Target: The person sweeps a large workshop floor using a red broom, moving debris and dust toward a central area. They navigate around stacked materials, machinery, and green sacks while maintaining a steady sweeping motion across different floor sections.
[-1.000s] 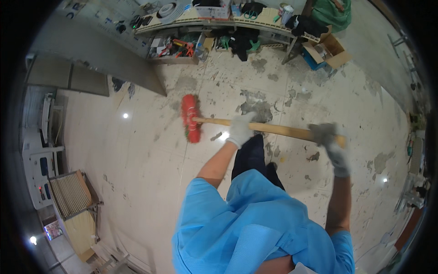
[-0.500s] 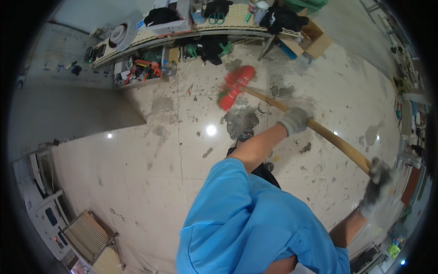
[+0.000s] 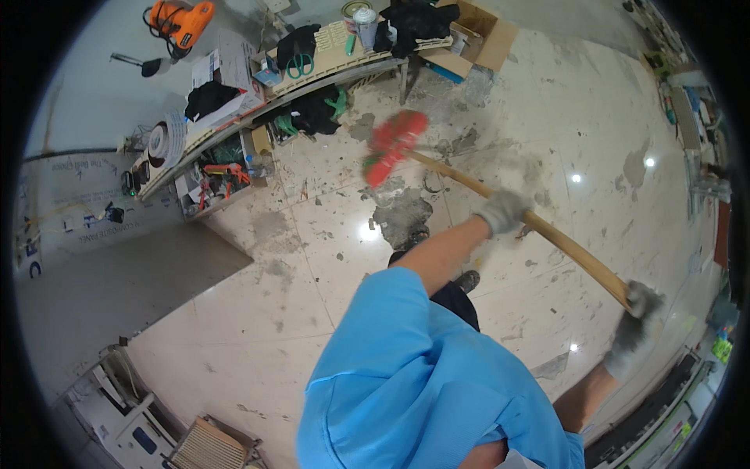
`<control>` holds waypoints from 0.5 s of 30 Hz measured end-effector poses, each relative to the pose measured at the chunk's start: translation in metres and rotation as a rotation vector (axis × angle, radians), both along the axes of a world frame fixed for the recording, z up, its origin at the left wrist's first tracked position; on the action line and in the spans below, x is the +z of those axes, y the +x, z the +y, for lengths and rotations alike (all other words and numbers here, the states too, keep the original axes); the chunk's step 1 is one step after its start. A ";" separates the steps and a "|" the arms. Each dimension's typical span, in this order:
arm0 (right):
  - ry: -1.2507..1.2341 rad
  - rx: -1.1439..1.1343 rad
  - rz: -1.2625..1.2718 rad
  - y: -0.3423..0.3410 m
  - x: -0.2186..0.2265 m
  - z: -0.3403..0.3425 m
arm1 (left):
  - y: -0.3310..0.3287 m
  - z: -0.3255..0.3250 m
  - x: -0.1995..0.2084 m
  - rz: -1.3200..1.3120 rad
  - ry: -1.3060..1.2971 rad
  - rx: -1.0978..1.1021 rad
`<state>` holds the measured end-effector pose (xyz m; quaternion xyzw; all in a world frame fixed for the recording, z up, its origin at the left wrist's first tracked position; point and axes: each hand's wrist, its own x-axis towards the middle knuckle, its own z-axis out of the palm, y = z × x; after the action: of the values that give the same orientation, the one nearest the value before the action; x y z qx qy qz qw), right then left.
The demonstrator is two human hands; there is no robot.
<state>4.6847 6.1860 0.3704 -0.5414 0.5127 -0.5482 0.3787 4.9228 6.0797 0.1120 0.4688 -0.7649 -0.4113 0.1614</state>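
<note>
A sledgehammer with a red head [image 3: 393,145] and a long wooden handle [image 3: 570,250] is held over a stained, cracked patch of tiled floor [image 3: 404,209]. My left hand [image 3: 503,211], in a grey glove, grips the handle near its middle. My right hand [image 3: 634,328], also gloved, grips the handle's end at the lower right. The hammer head is blurred with motion. My blue shirt fills the lower centre, and a dark shoe [image 3: 469,280] shows below my left arm.
A long workbench [image 3: 258,102] with tools, dark cloths, a tin and an orange power tool [image 3: 181,19] runs along the back. A cardboard box [image 3: 476,31] sits at its right end. A grey raised slab [image 3: 117,273] lies left; a wicker item [image 3: 209,447] below.
The view has turned, and the workbench now sits at upper left. Both hands keep their grip, and the hammer head has swung away from me toward the bench.
</note>
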 end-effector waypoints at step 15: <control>-0.045 -0.222 -0.006 0.028 -0.089 -0.037 | -0.048 -0.147 -0.038 -0.332 -0.104 -0.067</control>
<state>4.7130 6.1490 0.2817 -0.4882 0.5559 -0.5997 0.3049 4.8748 5.9331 0.0739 0.4954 -0.8166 -0.2931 0.0431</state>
